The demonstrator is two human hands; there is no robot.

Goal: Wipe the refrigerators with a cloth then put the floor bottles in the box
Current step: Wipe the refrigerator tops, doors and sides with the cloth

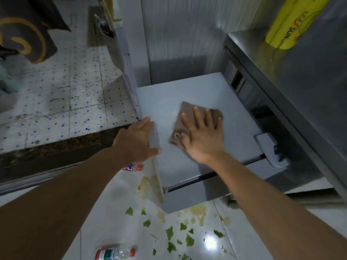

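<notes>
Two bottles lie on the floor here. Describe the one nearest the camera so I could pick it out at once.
Start at the small grey refrigerator being wiped, then drop to the glossy floor at the bottom edge. The clear plastic bottle lies there on its side, wholly visible with a striped label, unlike the other bottle half hidden under the left hand.

Tiled floor with two bottles, leaf scraps.

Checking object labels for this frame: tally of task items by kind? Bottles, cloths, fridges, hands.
Bottles on the floor: 2 (one near the bottom edge, one partly hidden under the left forearm)
Cloths: 1, brown
Refrigerators: 2, low grey and taller steel
Hands: 2, left, right
Total: 7
</notes>
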